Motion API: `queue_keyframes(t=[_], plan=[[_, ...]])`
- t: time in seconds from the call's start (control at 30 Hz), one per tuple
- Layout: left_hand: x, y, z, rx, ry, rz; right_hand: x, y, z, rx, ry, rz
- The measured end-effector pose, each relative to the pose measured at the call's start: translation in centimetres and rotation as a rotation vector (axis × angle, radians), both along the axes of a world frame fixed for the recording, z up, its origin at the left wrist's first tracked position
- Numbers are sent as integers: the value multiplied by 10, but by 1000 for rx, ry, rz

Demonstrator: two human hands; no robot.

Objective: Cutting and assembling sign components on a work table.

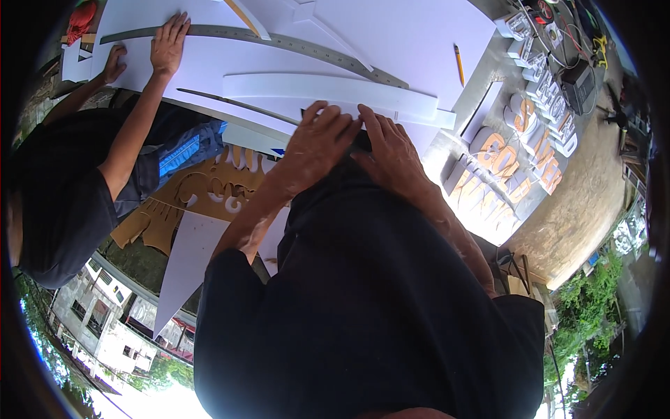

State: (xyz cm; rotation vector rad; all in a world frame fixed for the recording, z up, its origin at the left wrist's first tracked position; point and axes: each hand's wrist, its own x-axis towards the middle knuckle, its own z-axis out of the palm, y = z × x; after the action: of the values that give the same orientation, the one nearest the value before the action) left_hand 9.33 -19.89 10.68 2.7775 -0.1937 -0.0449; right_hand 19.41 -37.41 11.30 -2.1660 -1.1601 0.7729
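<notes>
My left hand (317, 145) is at the near edge of the white sheet (433, 42), its fingers curled over. A long thin dark strip (234, 105), pointed at its far end, runs along the sheet toward this hand. Close beside it, my right hand (392, 150) has bent fingers, with the thumb apart from the index finger. Something black (363, 141) shows between the hands; whatever they grip is hidden. Just beyond my fingertips lies a curved white strip (328, 89). Farther off, a long steel ruler (279, 42) lies across the sheet.
At the left, another person's hand (167, 47) presses on the ruler. A pencil (458, 65) lies to the right. Cut-out letters (499, 164) stand on the right-hand surface, near a dark box (578, 85) and cables. A brown cut-out sheet (199, 188) sits below the table edge.
</notes>
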Motion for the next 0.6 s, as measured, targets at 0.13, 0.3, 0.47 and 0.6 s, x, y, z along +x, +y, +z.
queue_keyframes(t=[0.13, 0.3, 0.47, 0.6], plan=[[14, -28, -22, -87, -133, -21, 4, -18, -17, -161, 89, -98], [23, -39, -36, -205, -116, -25, 3, -33, -31, -103, 5, -50], [36, -14, -35, -333, -388, 153, 20, -41, -34, -30, 118, -206], [68, 11, -85, -278, -467, 599, 34, -34, -39, -7, 334, -388]])
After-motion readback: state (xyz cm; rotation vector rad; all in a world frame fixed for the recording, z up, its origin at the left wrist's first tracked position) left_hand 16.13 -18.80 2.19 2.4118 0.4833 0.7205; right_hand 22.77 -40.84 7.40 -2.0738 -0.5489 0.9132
